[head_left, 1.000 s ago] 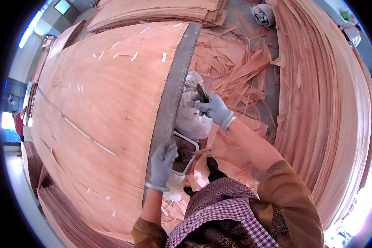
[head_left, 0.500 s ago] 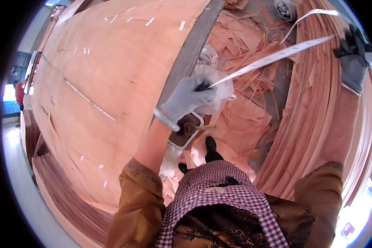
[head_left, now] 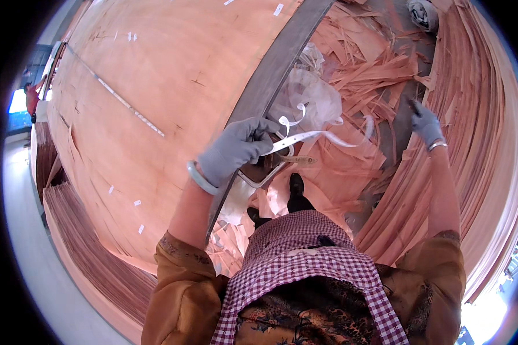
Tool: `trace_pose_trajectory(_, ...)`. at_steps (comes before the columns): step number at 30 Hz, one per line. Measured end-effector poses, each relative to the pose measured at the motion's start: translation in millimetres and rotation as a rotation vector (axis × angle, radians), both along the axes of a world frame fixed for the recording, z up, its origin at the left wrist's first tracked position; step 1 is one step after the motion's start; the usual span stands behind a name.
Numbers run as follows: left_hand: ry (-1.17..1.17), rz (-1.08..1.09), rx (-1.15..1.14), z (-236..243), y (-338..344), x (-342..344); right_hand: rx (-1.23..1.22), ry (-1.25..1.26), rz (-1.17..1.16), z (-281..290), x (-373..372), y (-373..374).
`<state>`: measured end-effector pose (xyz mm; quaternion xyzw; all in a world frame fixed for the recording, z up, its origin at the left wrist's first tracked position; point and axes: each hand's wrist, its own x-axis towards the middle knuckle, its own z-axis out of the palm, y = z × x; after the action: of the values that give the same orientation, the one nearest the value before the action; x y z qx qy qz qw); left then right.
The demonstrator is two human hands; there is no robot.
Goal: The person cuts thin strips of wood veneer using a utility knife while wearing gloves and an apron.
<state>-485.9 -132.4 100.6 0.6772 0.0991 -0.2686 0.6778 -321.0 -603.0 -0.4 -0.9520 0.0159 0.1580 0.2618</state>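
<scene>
My left hand [head_left: 240,146], in a grey glove, is closed on a white paper tape [head_left: 305,136] with a row of small marks or holes along it. The tape runs to the right from my fingers, curls in the air, and its far end is blurred. A short loop of it rises beside the fingertips. My right hand [head_left: 427,125], gloved in grey with dark fingertips, is apart from the tape, near a tall stack of wood veneer sheets [head_left: 472,138]. Its fingers are too smeared to read. Left of me lies a large veneer sheet [head_left: 184,75] with small white tape pieces on it.
A grey strip [head_left: 273,72] edges the sheet. Below my left hand stands a white-rimmed tub [head_left: 253,183] with a brush [head_left: 300,159]. Veneer scraps [head_left: 368,75] and a clear plastic bag [head_left: 311,95] lie beyond. A person in red [head_left: 31,100] is at far left.
My right hand has come down and left, away from the tape's end, and the taut tape has gone slack and curled. My left hand has moved slightly down and left. The view has shifted a little.
</scene>
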Motion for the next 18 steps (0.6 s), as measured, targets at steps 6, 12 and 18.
trace_pose_trajectory(6, 0.12, 0.138, 0.05, -27, -9, -16, 0.247, 0.227, 0.717, -38, -111, 155)
trace_pose_trajectory(12, 0.149, 0.042, 0.235, -81, -20, -68, 0.273, 0.331, 0.621, -63, -149, 221)
trace_pose_trajectory(18, 0.028, -0.063, 0.427, -105, -13, -103, 0.443, 0.385, 0.579, -65, -148, 232)
